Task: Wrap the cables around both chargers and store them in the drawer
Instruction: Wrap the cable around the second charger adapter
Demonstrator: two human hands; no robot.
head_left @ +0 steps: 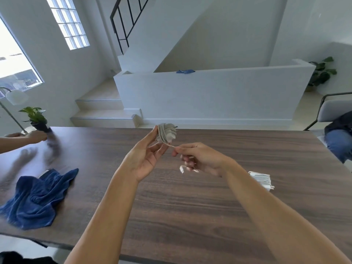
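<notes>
Dark wood-grain worktop point(190, 216) filled the near view, and above it the left hand point(144, 159) kept its grip pinched on a nearly wound charger point(166, 133), lifted clear so the right hand point(200, 159), pinching the last loose run of cable point(169, 145), could likely lay the final turns. The second charger point(262, 179), already wrapped, lay behind the right forearm. A crumpled blue towel point(36, 199) sat well left, another person's hand point(36, 137) reached by a potted plant point(37, 118) at the far edge, and no drawer was in view.
</notes>
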